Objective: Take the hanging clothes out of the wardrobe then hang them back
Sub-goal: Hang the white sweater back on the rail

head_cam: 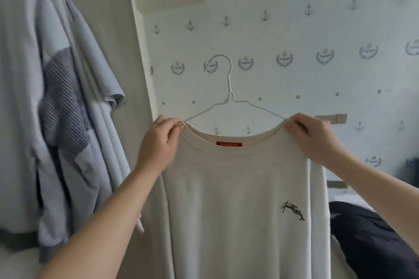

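A cream T-shirt (235,199) with a red neck label and a small black scribble logo hangs in front of me on a white wire hanger (229,88). My left hand (158,145) pinches the shirt's left shoulder at the collar, over the hanger's arm. At the other shoulder my right hand (315,140) grips the shirt the same way. The hanger's hook points up and left, free of any rail. Several pale blue and grey garments (52,106) hang in the wardrobe at the left.
The wardrobe's pale side panel (140,41) stands between the hanging clothes and the shirt. Behind is a wall with anchor-pattern wallpaper (317,29). A dark fabric mass (371,240) lies at the lower right.
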Motion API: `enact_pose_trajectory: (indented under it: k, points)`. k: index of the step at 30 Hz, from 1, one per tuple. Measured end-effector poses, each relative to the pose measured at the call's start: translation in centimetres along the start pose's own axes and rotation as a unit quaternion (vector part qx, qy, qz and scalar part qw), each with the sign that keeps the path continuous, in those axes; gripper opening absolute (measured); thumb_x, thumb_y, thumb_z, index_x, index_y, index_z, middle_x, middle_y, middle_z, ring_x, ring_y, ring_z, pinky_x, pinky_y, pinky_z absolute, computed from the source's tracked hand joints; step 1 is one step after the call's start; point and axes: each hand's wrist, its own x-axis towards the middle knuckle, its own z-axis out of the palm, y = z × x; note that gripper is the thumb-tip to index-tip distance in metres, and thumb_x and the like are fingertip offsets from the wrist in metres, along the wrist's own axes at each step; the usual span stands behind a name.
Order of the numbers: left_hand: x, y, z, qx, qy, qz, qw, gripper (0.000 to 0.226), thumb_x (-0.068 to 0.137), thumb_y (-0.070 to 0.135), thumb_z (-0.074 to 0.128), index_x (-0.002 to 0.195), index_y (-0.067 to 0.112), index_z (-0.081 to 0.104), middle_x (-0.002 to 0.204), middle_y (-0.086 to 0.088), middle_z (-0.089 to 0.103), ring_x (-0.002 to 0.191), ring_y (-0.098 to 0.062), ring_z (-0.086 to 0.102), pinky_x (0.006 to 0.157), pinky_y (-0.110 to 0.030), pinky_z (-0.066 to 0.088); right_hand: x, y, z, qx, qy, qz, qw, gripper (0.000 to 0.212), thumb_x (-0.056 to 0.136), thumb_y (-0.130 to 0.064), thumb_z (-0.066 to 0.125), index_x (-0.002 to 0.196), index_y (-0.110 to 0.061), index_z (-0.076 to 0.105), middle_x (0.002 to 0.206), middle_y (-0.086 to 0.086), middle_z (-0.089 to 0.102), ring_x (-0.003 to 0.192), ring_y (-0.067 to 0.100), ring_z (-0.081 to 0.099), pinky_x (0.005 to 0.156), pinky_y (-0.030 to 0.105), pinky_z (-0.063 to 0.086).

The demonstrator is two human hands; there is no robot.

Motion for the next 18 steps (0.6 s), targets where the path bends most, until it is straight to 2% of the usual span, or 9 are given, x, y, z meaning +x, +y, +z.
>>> enact_pose_trajectory:
  k: [2,4,8,12,15,18]
  points:
    - [2.5,0.3,-3.9,0.022,0.037,0.025,0.999,0.014,0.098,0.013,0.06,0.104,0.006,0.071,0.091,0.003,0.056,0.08,-0.013,0.056,0.073,-0.02,0.039,2.2,-3.8,-0.5,0.008,0.018,-0.038,0.999,0.02,0.097,-0.024,0.056,0.079,-0.019,0.062,0.063,-0.002,0.058,0.061,0.019,0.052,0.057,0.03,0.04]
    - [4.9,0.6,-8.3,0.055,0.077,0.043,0.995,0.017,0.099,0.016,0.058,0.106,0.007,0.07,0.093,0.005,0.054,0.082,-0.017,0.057,0.073,-0.024,0.038,4.4,-7.9,-0.9,0.021,0.039,-0.077,0.996,0.019,0.096,-0.024,0.056,0.079,-0.018,0.063,0.066,0.001,0.06,0.064,0.023,0.054,0.06,0.032,0.043]
    - [9.4,0.8,-14.6,0.097,0.136,0.082,0.983,0.019,0.1,0.018,0.057,0.106,0.006,0.07,0.093,0.004,0.055,0.083,-0.018,0.058,0.075,-0.03,0.043,8.3,-14.2,-1.4,0.043,0.057,-0.113,0.991,0.018,0.096,-0.027,0.055,0.082,-0.021,0.065,0.07,0.006,0.063,0.07,0.026,0.057,0.064,0.037,0.048]
    - [14.4,-0.3,-20.9,0.134,0.189,0.083,0.969,0.015,0.099,0.019,0.057,0.103,0.009,0.069,0.095,0.003,0.056,0.087,-0.022,0.058,0.073,-0.032,0.043,12.5,-20.7,-1.1,0.074,0.069,-0.151,0.983,0.018,0.096,-0.03,0.054,0.083,-0.024,0.065,0.072,0.004,0.064,0.071,0.023,0.059,0.065,0.036,0.049]
    - [17.2,-2.0,-24.9,0.168,0.208,0.094,0.959,0.015,0.098,0.021,0.057,0.099,0.012,0.068,0.092,0.0,0.057,0.084,-0.026,0.06,0.074,-0.038,0.048,15.1,-24.6,0.0,0.099,0.07,-0.176,0.977,0.02,0.097,-0.031,0.053,0.082,-0.023,0.064,0.071,0.001,0.063,0.07,0.019,0.058,0.062,0.031,0.046]
    - [19.3,-3.8,-28.7,0.207,0.219,0.09,0.949,0.016,0.097,0.029,0.054,0.097,0.019,0.067,0.088,0.003,0.059,0.082,-0.025,0.06,0.072,-0.04,0.05,17.4,-28.2,1.8,0.128,0.065,-0.197,0.97,0.023,0.097,-0.029,0.053,0.08,-0.018,0.065,0.071,0.002,0.063,0.073,0.021,0.059,0.065,0.033,0.047]
